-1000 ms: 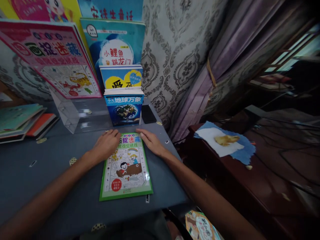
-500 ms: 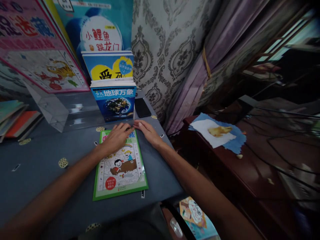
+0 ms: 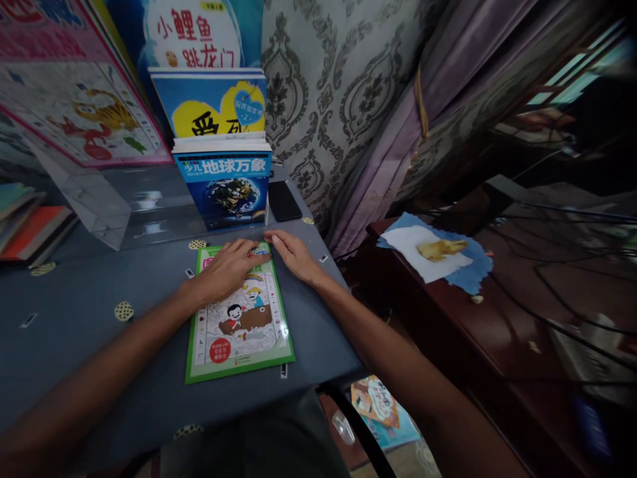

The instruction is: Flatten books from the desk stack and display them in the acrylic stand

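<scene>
A green-edged picture book [image 3: 249, 338] lies closed and flat on the grey-blue tablecloth [image 3: 149, 358]. Across its upper part rests my left hand [image 3: 226, 265], fingers stretched out and palm down. My right hand [image 3: 293, 255] is at the book's top right corner, its fingers extended with the fingertips at the edge; whether they touch the book or the table I cannot tell. Part of the cover title is hidden under the left hand. Just behind the hands stands a blue book with a globe on its cover [image 3: 231, 192].
A yellow-and-blue book [image 3: 209, 99] and larger books stand behind, against patterned wallpaper. A clear plastic stand [image 3: 107, 206] is on the left, near stacked books [image 3: 37, 232]. A black phone [image 3: 284, 201] lies at the back. Right, a dark red table [image 3: 448, 318] holds cloth and cables.
The view has tilted down slightly, so the standing books sit higher in the picture. Both hands stay at the top of the green book, with hardly any movement.
</scene>
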{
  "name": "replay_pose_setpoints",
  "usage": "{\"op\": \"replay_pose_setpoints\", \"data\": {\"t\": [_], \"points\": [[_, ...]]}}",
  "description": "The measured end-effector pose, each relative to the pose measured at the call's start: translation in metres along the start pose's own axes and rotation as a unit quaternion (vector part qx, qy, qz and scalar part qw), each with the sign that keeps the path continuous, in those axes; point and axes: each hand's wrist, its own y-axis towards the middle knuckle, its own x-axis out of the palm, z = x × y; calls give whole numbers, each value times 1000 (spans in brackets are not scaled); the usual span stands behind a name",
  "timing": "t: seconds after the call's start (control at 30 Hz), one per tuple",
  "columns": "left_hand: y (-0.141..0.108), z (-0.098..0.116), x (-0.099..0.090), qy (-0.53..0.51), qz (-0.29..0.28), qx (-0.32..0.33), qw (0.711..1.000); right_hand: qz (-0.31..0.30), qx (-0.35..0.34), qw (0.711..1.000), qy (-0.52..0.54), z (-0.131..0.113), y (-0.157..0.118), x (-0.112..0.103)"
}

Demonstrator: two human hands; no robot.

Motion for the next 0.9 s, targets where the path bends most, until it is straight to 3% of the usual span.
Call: {"op": "replay_pose_setpoints", "data": {"t": [0.13,0.27,0.47,0.63,0.9], "points": [[-1,3,-1,-15,0,-1,1000,-10,-22,999,-46,2,-1,0],[-5,4,-3,-74,-10,49,996,-33,-34,998,-37,3,-4,1],[-14,13,1,-35,-1,52,998,-39,-73,992,-92,1,-7,0],[-23,17,0,-69,-9,64,996,-56,-105,981,-150,-2,-8,-3],[-31,43,-10,-45,-18,65,997,-78,-116,975,-172,2,-7,-3]]}}
